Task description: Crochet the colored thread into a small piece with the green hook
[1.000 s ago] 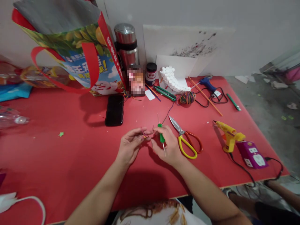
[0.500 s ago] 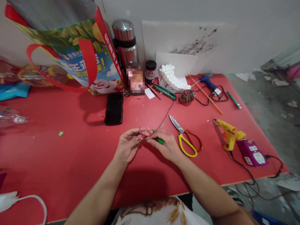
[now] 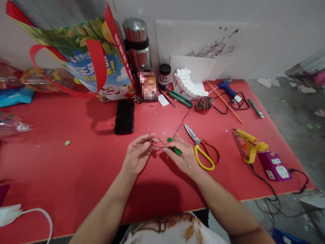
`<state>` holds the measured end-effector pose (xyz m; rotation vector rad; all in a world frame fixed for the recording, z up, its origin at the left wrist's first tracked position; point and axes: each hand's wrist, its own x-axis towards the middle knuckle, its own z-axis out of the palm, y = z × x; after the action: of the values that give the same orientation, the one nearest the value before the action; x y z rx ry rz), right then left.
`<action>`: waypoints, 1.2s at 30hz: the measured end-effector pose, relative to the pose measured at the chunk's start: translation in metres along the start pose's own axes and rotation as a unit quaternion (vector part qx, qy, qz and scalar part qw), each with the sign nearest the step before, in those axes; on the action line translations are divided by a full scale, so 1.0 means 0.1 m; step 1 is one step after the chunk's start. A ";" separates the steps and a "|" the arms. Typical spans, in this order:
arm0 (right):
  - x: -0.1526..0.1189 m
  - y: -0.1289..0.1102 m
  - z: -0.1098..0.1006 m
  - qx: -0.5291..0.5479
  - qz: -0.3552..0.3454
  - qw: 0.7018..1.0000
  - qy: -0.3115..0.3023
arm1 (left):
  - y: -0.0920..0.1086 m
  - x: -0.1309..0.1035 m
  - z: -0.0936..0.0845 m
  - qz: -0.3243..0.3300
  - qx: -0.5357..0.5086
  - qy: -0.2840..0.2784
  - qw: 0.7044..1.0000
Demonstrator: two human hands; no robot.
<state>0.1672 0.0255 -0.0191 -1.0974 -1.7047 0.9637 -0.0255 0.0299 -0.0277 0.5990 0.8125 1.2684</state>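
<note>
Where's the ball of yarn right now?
In the head view, the ball of yarn sits right of centre on the red table, just right of the larger green cutter, its strand leading toward the right hand.

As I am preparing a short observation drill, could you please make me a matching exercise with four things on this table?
Column one:
1. Yellow glue gun
2. Green-handled tool
3. Yarn ball
4. Scissors

Column two:
A. Beside the white knobbly piece
B. One yellow handle loop, one red
C. Next to the purple box
D. Held in the right hand

Pairs: 1-C, 2-D, 3-A, 4-B.
</note>
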 end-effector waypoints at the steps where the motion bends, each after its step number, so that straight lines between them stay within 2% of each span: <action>1: 0.00 0.00 0.00 -0.002 0.003 1.000 0.002 | 0.00 0.00 0.00 0.002 0.003 0.004 1.000; 3: -0.01 0.01 0.00 -0.003 0.004 1.000 0.008 | 0.01 0.00 -0.01 0.002 0.006 0.005 1.000; 9: 0.01 0.00 -0.02 0.001 0.000 1.000 0.032 | 0.06 -0.01 -0.01 -0.016 -0.007 -0.040 0.999; 17: 0.02 0.02 -0.04 -0.002 0.017 0.998 0.057 | -0.07 0.01 -0.01 -0.005 0.087 0.042 0.995; 25: 0.02 0.00 -0.05 0.001 0.033 0.996 0.083 | -0.09 0.02 -0.01 -0.017 0.091 0.024 0.995; 31: 0.03 -0.01 -0.05 -0.003 0.035 0.996 0.087 | -0.07 0.01 0.01 -0.065 0.065 0.030 0.995; 36: 0.05 -0.01 -0.04 0.002 0.039 0.995 0.088 | -0.07 -0.01 0.07 -0.069 0.071 0.047 0.994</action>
<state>0.1694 0.0310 -0.0160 -1.2178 -1.5258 0.8897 -0.0154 0.0277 -0.0288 0.5894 1.0126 1.1252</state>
